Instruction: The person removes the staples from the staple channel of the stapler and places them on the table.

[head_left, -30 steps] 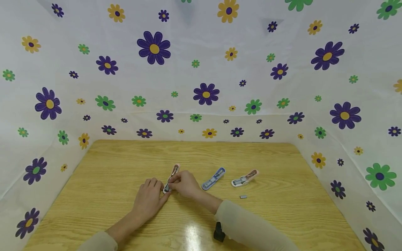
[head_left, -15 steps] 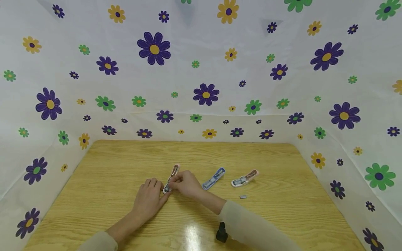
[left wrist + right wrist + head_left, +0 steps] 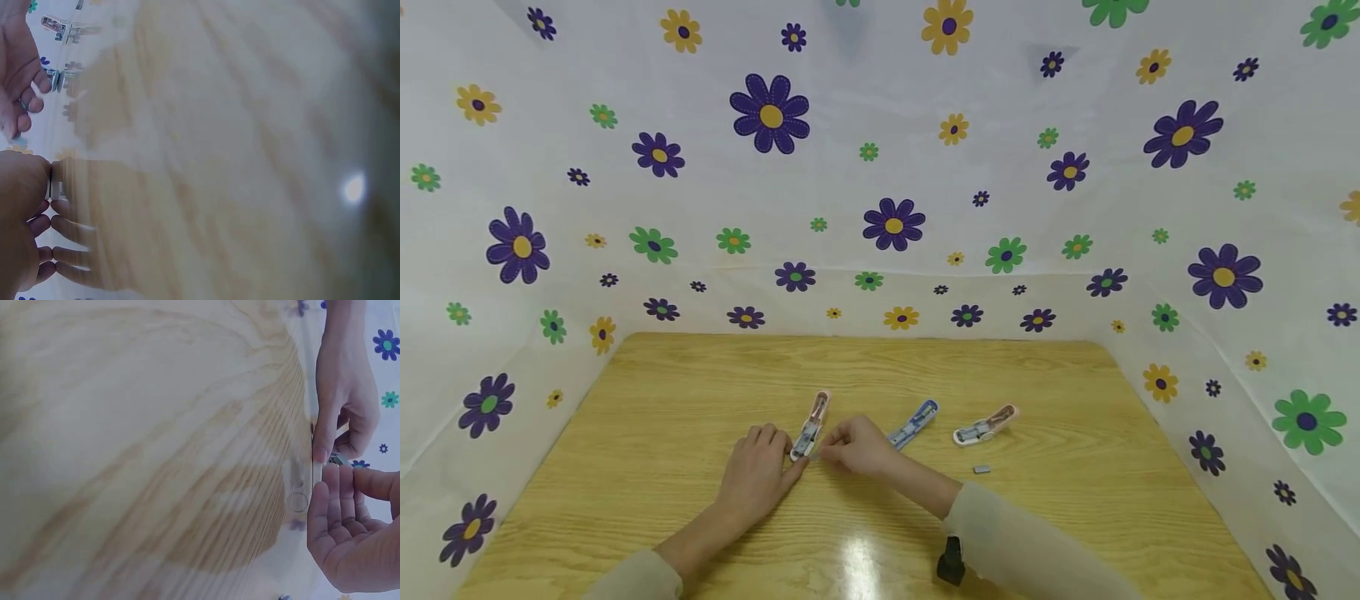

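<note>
A pink-and-white stapler point(image 3: 808, 431) lies opened out on the table, its metal inside facing up. My left hand point(image 3: 756, 475) steadies its near end, gripping it between thumb and fingers. Just right of that end, my right hand point(image 3: 859, 448) pinches a small greyish piece point(image 3: 815, 456) that looks like a staple strip; it is too small and blurred to be sure. In the right wrist view, part of the stapler point(image 3: 336, 459) shows between the left hand point(image 3: 347, 394) and the right hand point(image 3: 356, 531).
A blue stapler point(image 3: 916, 421), also opened out, lies behind the right hand, which partly covers it. Farther right is another pink-and-white stapler point(image 3: 983, 427), with a grey staple strip point(image 3: 981, 469) in front of it. Flower-printed sheeting point(image 3: 842, 183) surrounds the wooden table point(image 3: 700, 375).
My right hand has drawn away from the stapler toward the right, with the small greyish piece at its fingertips, uncovering the stapler's inside. The left hand has stayed in place.
</note>
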The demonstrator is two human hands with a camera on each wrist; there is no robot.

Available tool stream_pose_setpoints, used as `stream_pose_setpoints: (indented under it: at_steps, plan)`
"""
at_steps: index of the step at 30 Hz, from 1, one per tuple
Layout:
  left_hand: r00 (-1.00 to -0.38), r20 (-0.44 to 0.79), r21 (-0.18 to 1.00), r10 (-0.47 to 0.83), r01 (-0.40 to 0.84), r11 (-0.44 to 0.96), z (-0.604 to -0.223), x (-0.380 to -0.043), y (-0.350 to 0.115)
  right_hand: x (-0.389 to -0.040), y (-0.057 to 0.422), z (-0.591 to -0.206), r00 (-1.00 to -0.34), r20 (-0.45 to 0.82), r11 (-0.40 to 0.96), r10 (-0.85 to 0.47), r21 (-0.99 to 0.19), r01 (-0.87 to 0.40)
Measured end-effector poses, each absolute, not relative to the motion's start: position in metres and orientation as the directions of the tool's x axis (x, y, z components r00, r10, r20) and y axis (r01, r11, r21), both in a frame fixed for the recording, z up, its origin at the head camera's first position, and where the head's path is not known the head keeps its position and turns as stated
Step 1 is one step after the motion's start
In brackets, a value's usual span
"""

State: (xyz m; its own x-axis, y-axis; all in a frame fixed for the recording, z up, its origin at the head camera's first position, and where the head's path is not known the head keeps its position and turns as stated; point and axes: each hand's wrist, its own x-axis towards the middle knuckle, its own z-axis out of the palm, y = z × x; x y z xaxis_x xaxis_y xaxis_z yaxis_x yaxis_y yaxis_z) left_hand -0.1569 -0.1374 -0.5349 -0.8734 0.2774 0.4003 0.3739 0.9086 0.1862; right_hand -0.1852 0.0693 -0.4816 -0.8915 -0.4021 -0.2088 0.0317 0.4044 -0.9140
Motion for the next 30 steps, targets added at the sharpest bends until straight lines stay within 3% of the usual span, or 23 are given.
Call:
stream_pose_setpoints:
  at_steps: [14,30]
  plan:
    - [-0.879,0.393,0.188,0.269,0.363,0.913,-0.536,-0.157,-0.137,-0.159,0.082,-0.480,-0.778,-0.393,0.415,-0.490,-0.890,0.188]
    - [-0.887,0.378,0.208,0.265,0.360,0.910,-0.532,-0.155,-0.137,-0.159,0.082,-0.490,-0.781,-0.442,0.397,-0.441,-0.877,0.272]
